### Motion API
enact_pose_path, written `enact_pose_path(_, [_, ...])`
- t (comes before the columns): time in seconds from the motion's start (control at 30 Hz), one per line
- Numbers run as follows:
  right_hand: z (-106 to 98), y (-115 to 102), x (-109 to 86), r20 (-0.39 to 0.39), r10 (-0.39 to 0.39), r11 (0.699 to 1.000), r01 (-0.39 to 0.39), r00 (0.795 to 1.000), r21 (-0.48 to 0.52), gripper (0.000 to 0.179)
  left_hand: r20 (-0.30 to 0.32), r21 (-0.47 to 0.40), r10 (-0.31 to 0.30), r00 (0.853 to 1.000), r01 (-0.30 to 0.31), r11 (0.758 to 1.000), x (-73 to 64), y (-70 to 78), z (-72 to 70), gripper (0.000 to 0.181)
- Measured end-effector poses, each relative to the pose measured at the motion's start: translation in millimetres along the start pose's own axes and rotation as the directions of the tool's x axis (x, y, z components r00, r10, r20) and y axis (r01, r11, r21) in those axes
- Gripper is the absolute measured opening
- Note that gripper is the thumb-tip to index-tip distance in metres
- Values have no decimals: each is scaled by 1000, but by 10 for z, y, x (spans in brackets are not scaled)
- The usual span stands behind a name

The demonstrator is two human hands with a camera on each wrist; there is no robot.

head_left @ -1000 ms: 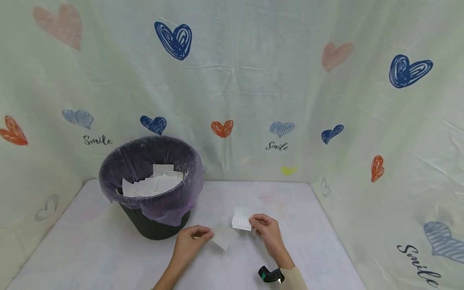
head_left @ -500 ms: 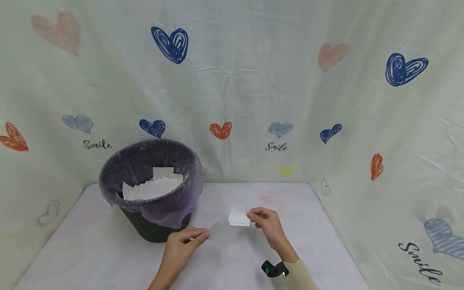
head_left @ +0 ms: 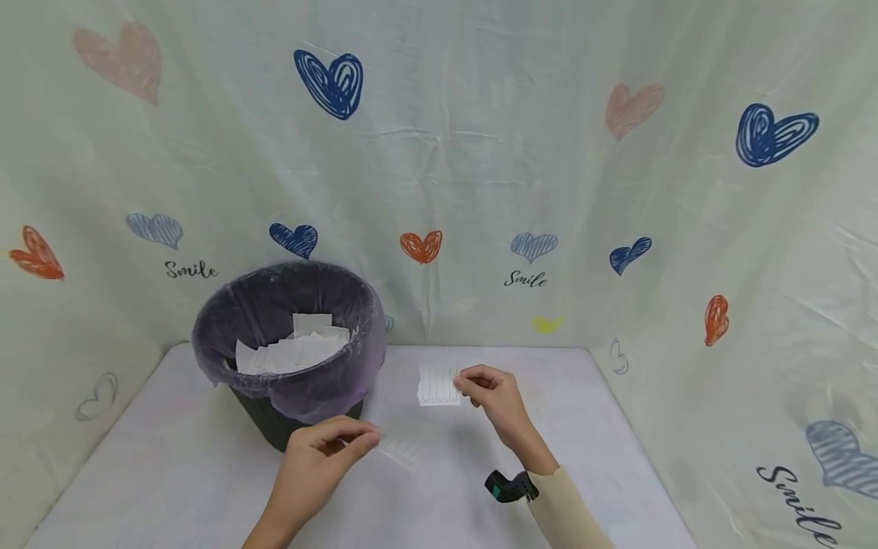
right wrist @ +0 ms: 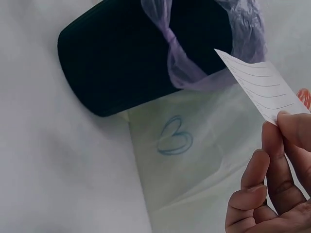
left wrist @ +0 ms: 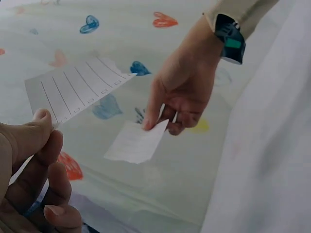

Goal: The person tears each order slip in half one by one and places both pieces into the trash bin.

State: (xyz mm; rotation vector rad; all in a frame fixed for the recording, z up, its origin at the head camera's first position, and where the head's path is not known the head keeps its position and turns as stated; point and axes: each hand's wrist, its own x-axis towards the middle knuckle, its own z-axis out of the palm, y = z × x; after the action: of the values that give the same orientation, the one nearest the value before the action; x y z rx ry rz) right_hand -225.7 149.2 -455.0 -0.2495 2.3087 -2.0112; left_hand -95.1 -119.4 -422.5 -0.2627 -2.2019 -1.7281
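Observation:
Between thumb and fingers, my left hand (head_left: 315,461) pinches a torn piece of lined paper (left wrist: 77,87), which looks faint and blurred in the head view. A second lined piece of paper (head_left: 437,386), one edge ragged, is pinched by my right hand (head_left: 499,404) at its side. Both pieces are held above the table, apart from each other. Left of the hands stands a dark bin (head_left: 264,419) with a purple bag (head_left: 322,396) folded over its rim. Inside it lies a heap of white paper pieces (head_left: 295,354).
A white-covered table (head_left: 171,473) carries the bin near its back left. Behind and along the sides hangs a pale curtain (head_left: 466,175) printed with hearts and "Smile". A black band (head_left: 511,486) with a green patch sits at my right wrist, beside a beige sleeve (head_left: 565,507).
My left hand has moved left and turned its paper. The right hand has risen slightly away from me with its piece. The two papers, close together a second ago, are farther apart.

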Motion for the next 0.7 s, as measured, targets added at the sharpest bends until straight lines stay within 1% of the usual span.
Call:
enact_pose_path(0.13, [60, -154, 57, 22, -34, 999, 34, 999, 8, 17, 13, -21, 29, 1000, -28, 999, 43, 149, -142, 13])
enact_pose_path(0.23, [106, -255, 93, 41, -50, 999, 50, 998, -2, 15, 7, -20, 80, 997, -80, 997, 71, 249, -237, 14])
enact_pose_path(0.33, [159, -359, 140, 63, -75, 997, 77, 995, -22, 16, -16, -8, 153, 988, -153, 988, 116, 330, -326, 16])
enact_pose_path(0.43, [214, -474, 191, 84, -108, 993, 112, 991, -40, 16, -42, 32, 200, 979, -199, 979, 177, 405, -419, 18])
enact_pose_path(0.47, [231, -513, 206, 89, -118, 992, 122, 989, -41, 16, -52, 54, 206, 977, -203, 978, 200, 428, -449, 18])
enact_pose_path(0.57, [282, -620, 246, 108, -142, 988, 148, 984, -45, 15, -74, 125, 202, 977, -192, 973, 268, 486, -542, 17])
enact_pose_path(0.7, [356, -740, 291, 134, -167, 984, 174, 977, -44, 16, -96, 222, 178, 979, -153, 963, 339, 519, -664, 13])
